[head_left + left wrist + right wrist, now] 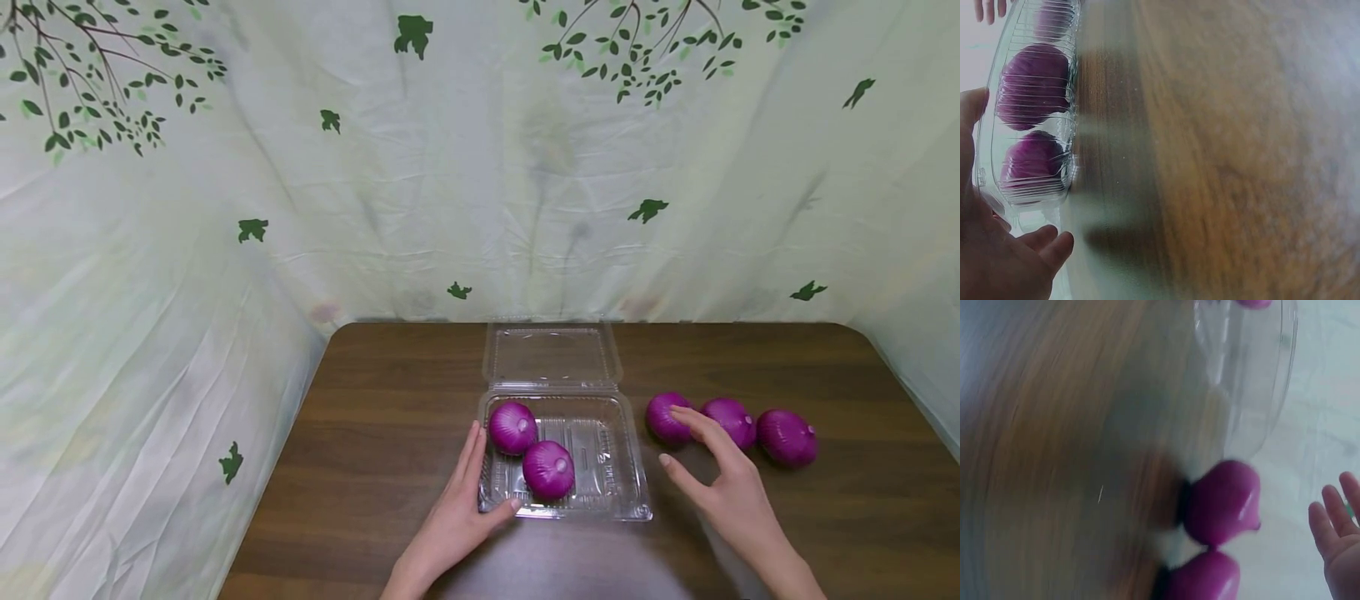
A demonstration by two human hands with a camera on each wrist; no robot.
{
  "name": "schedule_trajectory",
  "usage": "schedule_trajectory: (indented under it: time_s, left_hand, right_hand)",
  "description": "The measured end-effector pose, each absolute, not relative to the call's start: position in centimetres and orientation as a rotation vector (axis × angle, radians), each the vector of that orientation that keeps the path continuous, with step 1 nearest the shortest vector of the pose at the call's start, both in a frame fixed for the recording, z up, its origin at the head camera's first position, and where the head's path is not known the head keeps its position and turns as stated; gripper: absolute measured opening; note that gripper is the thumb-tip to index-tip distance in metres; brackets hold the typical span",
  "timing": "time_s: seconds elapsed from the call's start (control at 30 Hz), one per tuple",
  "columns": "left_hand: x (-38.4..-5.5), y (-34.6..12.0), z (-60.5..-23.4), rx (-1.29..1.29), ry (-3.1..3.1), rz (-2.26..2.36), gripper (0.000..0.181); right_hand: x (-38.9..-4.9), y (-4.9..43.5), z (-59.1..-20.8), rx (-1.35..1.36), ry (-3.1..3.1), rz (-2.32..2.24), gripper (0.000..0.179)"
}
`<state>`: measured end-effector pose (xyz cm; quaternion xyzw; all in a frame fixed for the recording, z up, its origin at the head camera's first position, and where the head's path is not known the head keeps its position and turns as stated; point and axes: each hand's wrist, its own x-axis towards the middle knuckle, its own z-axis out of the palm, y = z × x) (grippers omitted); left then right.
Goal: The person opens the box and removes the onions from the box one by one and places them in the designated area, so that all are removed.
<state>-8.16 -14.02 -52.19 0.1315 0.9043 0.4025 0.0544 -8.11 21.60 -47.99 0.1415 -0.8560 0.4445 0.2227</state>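
Observation:
A clear plastic clamshell container (pixel 639 475) sits on the table with its lid (pixel 552 354) folded back. Inside, toward its left side, are two purple onions, one (pixel 513 427) behind the other (pixel 549 471). My left hand (pixel 459 512) rests against the container's left side with straight fingers, its thumb at the front rim. To the right of the container, my right hand (pixel 726 492) hovers with spread fingers and holds nothing. Beyond its fingers lie three more purple onions in a row: a left one (pixel 663 419), a middle one (pixel 726 417) and a right one (pixel 787 438).
The brown wooden table (pixel 375 467) has rounded far corners. A pale curtain (pixel 480 183) printed with leaves and branches hangs behind it and along both sides.

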Motion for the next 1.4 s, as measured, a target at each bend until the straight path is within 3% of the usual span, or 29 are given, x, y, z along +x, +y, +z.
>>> schedule_trajectory:
  time_s: [0.47, 1.17, 1.4]
  left_hand:
    - [-8.2, -13.9, -52.3, 0.426, 2.736, 1.257, 0.106]
    - [-8.2, -13.9, -52.3, 0.432, 2.738, 1.261, 0.105]
    - [-8.2, -13.9, -52.1, 0.443, 2.745, 1.257, 0.104]
  right_hand:
    - [-8.0, 15.8, -48.9, 0.461, -2.340, 1.646, 0.057]
    - [-9.2, 10.6, -49.7, 0.327, -2.827, 1.404, 0.057]
    - [-9.7, 9.5, -50.1, 0.319, -2.875, 1.336, 0.066]
